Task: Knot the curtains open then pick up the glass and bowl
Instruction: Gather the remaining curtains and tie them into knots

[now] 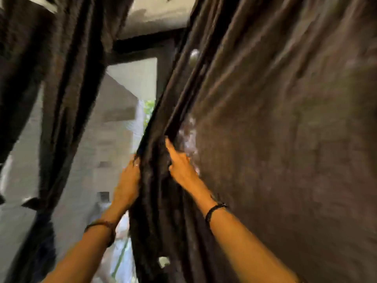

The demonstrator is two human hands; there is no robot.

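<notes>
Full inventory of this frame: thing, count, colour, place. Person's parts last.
dark brown fabric curtain on the right: 1, dark brown, fills right half, inner edge bunched at centre
dark brown fabric curtain on the left: 1, dark brown, hangs upper left
round silver knob: 1, silver, upper centre, beside the right curtain's edge
pale wall outside: 1, off-white, seen through the gap
dark wristbands: 2, one per wrist
left hand: grips the right curtain's bunched edge
right hand: on the same folds, index finger raised
</notes>
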